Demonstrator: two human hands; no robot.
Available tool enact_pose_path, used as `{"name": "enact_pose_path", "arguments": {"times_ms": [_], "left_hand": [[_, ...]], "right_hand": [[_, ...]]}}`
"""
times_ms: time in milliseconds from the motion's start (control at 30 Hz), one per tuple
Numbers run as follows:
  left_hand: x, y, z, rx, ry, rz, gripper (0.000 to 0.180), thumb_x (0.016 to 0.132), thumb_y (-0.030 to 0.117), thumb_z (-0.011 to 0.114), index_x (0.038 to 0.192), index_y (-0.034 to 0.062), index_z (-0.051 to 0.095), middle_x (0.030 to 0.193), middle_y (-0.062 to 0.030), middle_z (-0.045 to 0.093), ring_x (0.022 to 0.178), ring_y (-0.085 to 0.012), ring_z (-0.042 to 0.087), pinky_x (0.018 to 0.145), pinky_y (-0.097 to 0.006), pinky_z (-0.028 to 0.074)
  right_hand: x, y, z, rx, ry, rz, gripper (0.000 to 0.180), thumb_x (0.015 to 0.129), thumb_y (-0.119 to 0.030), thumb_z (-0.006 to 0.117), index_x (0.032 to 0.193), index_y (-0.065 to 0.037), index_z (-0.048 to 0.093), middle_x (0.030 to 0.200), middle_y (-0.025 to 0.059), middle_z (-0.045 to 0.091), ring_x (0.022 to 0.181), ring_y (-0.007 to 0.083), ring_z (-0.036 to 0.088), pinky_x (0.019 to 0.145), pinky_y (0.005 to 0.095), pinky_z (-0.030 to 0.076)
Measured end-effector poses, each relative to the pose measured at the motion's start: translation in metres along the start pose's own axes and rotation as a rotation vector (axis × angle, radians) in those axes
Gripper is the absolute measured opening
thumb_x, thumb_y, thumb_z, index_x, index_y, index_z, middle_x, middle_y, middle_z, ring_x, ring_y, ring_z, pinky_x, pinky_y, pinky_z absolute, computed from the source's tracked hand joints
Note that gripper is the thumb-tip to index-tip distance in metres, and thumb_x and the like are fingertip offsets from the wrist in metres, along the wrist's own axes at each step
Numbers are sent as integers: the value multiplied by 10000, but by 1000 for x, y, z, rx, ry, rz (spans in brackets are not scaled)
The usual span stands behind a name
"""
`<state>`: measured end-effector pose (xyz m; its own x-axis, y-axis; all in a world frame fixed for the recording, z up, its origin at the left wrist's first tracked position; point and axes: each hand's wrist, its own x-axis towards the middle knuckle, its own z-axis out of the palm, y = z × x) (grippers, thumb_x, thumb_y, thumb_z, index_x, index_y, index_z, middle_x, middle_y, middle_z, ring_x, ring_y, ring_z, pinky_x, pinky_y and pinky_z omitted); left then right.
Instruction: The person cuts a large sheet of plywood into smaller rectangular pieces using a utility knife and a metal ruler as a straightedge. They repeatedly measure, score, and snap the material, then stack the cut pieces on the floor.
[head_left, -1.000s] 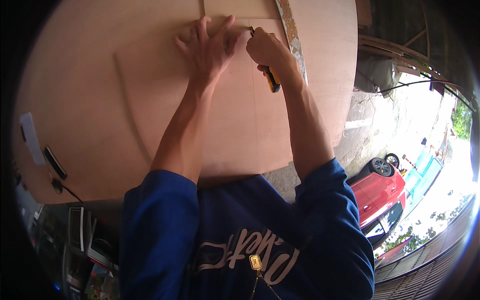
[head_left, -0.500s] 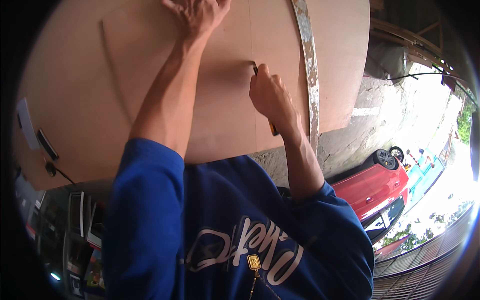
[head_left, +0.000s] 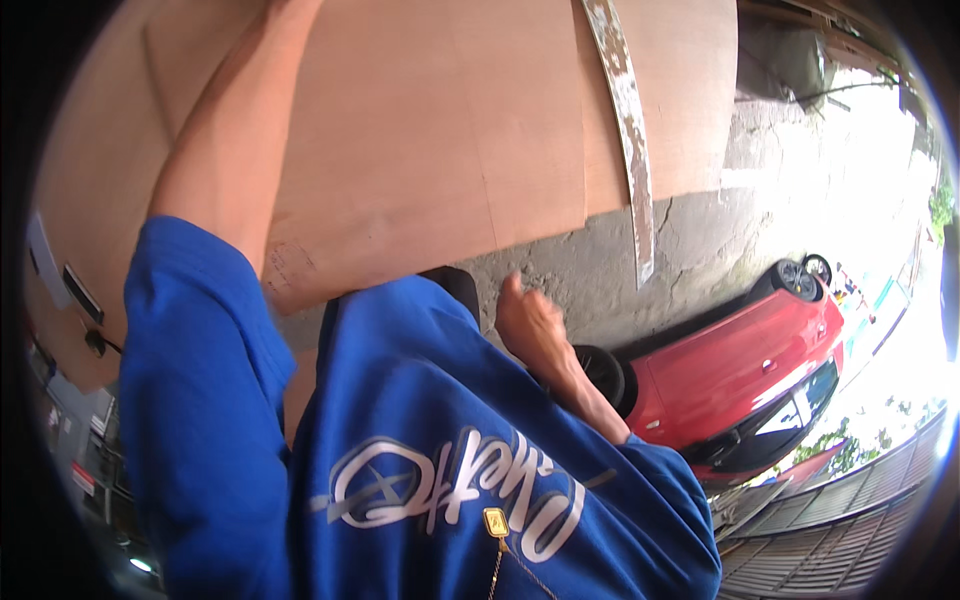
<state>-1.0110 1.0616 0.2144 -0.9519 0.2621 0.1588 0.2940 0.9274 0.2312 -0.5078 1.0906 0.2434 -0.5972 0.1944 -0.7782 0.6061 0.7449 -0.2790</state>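
A large thin plywood sheet (head_left: 420,130) lies before me, with a faint straight line running along it towards its near edge. My left forearm reaches across the sheet's left part; the hand itself is cut off by the top edge. Past the sheet's near edge, close to my body, is my right hand (head_left: 532,322), its fingers curled closed. The black and orange utility knife it gripped a moment ago is hidden now. Right of the line, a long worn metal strip (head_left: 625,110) with flaking white paint lies over the boards, its near end jutting past them.
Another board (head_left: 680,120) shows beneath the sheet on the right. Cracked concrete floor (head_left: 690,235) runs below. A red car (head_left: 740,370) stands to the right, near a slatted metal shutter (head_left: 830,540). Small dark items (head_left: 83,292) lie at the far left.
My right hand has drawn back towards me, off the sheet's near edge. The left hand has moved left and away, out of the picture. My view has shifted, showing more car and floor.
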Motion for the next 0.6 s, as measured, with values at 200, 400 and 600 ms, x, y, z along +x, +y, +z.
{"name": "enact_pose_path", "arguments": {"times_ms": [200,400,600], "left_hand": [[5,-16,14,-39,3,33,466,850,553,543,1240,303,587,1293,-84,425,1266,-283,347,1016,-664,176],[-43,-68,-38,-210,357,-53,643,772,615,613,1278,223,554,1298,-165,432,1208,-316,409,986,-536,288],[-173,-140,-100,-15,-279,-608,1072,653,563,751,1383,-73,290,1358,-264,378,1276,-402,357,1014,-485,343]], "right_hand": [[-82,58,63,98,130,495,240,917,-240,467,993,-14,436,731,262,627,636,459,605,521,553,456],[57,-39,-118,391,591,92,298,892,-279,581,983,-26,452,716,225,611,693,420,613,568,480,457],[163,-117,-225,222,450,-103,357,813,-290,664,985,-39,477,767,217,636,762,440,619,625,496,488]]}}
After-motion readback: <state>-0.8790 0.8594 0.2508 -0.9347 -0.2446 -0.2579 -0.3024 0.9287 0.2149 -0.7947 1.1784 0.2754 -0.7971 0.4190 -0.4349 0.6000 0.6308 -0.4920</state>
